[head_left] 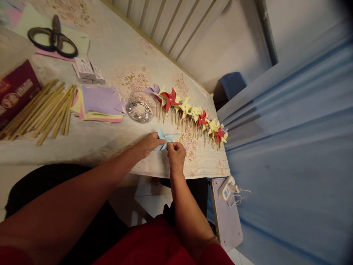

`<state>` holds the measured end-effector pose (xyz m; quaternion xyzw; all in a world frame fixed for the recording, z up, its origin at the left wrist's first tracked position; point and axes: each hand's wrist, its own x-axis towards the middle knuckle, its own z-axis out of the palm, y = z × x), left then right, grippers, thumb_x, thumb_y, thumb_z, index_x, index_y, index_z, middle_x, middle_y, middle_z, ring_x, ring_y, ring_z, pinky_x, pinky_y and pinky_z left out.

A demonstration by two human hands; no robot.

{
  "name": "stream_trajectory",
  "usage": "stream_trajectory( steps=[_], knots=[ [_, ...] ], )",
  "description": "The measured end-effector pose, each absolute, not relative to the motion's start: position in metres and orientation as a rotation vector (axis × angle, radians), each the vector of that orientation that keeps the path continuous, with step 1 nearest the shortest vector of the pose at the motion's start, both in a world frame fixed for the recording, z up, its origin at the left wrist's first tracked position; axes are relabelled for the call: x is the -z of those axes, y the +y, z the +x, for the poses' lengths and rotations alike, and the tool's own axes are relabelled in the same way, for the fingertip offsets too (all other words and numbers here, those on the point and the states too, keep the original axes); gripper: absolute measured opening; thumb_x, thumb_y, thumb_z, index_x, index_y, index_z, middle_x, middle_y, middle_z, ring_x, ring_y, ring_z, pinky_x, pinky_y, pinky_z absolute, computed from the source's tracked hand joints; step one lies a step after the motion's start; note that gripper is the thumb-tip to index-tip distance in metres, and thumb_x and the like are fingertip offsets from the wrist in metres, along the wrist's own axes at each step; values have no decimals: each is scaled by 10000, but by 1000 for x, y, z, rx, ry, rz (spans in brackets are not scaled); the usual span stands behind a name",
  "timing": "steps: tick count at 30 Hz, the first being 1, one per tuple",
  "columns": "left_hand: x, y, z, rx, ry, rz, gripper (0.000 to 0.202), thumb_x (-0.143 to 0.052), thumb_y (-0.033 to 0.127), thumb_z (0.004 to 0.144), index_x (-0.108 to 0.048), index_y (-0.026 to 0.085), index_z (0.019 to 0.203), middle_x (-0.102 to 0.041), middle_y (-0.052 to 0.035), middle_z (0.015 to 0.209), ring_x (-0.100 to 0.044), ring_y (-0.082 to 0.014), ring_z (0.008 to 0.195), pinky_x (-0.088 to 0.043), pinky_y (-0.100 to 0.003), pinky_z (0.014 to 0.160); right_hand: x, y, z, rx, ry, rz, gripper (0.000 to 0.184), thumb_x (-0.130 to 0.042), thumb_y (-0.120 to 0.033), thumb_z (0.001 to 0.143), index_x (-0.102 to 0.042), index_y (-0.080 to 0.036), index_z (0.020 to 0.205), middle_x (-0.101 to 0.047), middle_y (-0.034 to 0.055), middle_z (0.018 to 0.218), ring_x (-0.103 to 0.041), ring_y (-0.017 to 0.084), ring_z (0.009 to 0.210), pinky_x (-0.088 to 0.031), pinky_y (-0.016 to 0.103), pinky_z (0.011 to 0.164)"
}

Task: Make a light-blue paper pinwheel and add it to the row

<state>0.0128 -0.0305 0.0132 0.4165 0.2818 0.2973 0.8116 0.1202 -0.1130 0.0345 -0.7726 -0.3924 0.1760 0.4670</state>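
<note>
A light blue paper pinwheel with folded blades is held low over the front part of the table. My left hand grips it from the left, with the thumb lying across the paper. At its right side my right hand has thumb and fingertips pinched together against the paper. Whatever small thing may be between those fingertips is hidden. Just beyond the hands sits a clear round container of small shiny metal pieces. Finished-looking pinwheels in red, yellow and purple on sticks lie in a row to the right.
Stacked coloured paper squares, a bundle of thin wooden sticks and a dark red box occupy the left. Behind them are small white boxes and black-handled scissors. A blue curtain hangs at right, beside a power strip.
</note>
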Motion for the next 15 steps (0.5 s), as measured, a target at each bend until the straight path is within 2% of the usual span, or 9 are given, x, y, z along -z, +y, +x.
stream_trajectory(
  steps=[11, 13, 15],
  knots=[
    [-21, -31, 11, -631, 619, 920, 219, -693, 314, 575, -595, 155, 690, -531, 39, 607, -425, -105, 571, -322, -242, 590, -39, -114, 126, -379, -961, -1903, 228, -602, -422, 781, -584, -205, 713, -557, -26, 649, -516, 146, 637, -446, 272, 651],
    [-21, -29, 10, -609, 637, 954, 201, -686, 300, 581, -600, 156, 691, -533, 37, 604, -425, -106, 564, -317, -243, 583, -48, -113, 136, -263, -992, -1903, 234, -622, -421, 776, -624, -190, 813, -597, -4, 723, -537, 152, 676, -460, 288, 691],
    [-21, -27, 10, -592, 655, 1002, 173, -681, 279, 584, -605, 162, 687, -542, 32, 609, -432, -110, 561, -314, -245, 576, -61, -110, 149, -190, -1093, -1869, 334, -653, -414, 763, -651, -185, 1007, -658, 44, 890, -577, 170, 767, -478, 309, 735]
  ],
)
